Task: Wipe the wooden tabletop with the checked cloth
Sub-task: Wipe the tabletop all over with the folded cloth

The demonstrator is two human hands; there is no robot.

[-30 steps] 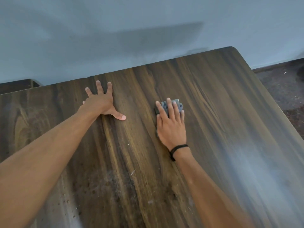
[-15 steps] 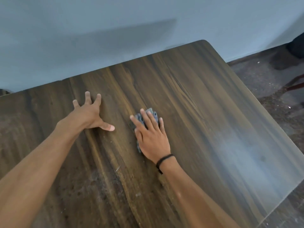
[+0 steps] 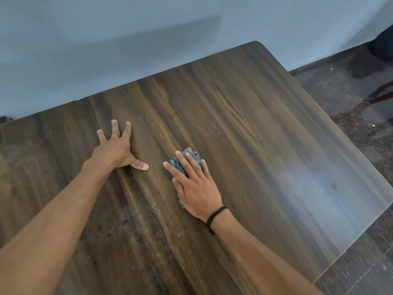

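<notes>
Your right hand (image 3: 196, 188) is sliding the checked cloth (image 3: 176, 165) back toward you along the grain, and it is sitting a little closer to your left hand (image 3: 116, 151) than a second ago. The left is staying planted on the wood. The right palm is lying flat, fingers straight and spread, pressing the bunched cloth onto the wooden tabletop (image 3: 244, 124) rather than gripping it; only a grey edge is peeking past the fingertips. The left is resting splayed and empty, bracing you. You are working mid-stroke, I judge, and heading for the pale specks (image 3: 153, 204) and dull patch (image 3: 119, 226) nearer you, which are looking unwiped.
</notes>
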